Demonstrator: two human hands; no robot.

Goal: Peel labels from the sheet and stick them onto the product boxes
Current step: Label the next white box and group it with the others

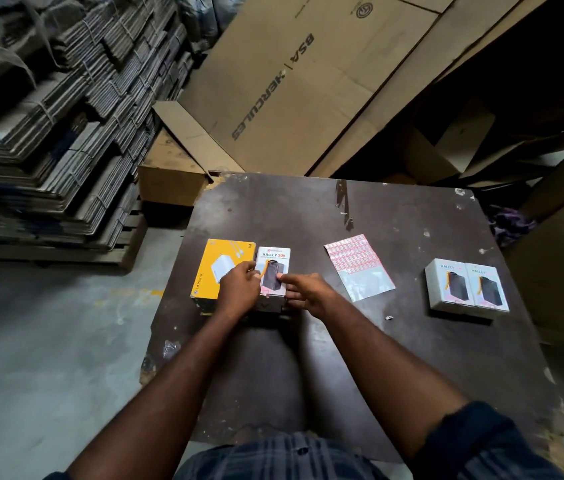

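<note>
Probably light yet stiff, the Halley 20K box (273,259) is pinched at its left edge by the left hand (239,289); the right hand (304,293) presses its face with a straight forefinger.

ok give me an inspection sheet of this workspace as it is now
surface: dark table, scuffed, edges chipped
job's things: label sheet lying flat, labels left on its far half; Halley box beside yellow box; two Halley boxes side by side at right
clutter: small paper scrap
grips: left hand holds the Halley box's left edge; right hand fingers straight, pressing its front
cables: nothing seen
surroundings: flattened cardboard stacks at left; large carton behind the table
</note>
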